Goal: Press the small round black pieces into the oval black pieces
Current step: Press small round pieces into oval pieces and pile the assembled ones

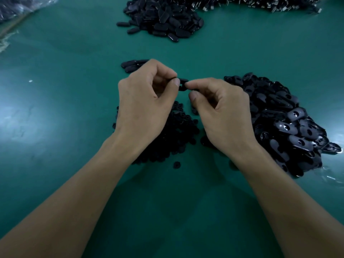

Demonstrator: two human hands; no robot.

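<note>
My left hand (147,101) and my right hand (221,112) meet above the green table, fingertips together. Between them sits one oval black piece (182,83), pinched from the left by my left thumb and forefinger and from the right by my right fingertips. Whether a small round piece is in it is hidden by the fingers. Under my left hand lies a heap of small round black pieces (178,133). A large heap of oval black pieces with holes (286,123) lies to the right of my right hand.
A few oval pieces (133,65) lie just beyond my left hand. A big pile of oval pieces (163,17) sits at the far middle, with more parts (260,2) along the far edge. A clear plastic bag (22,6) lies far left. One round piece (176,164) lies loose.
</note>
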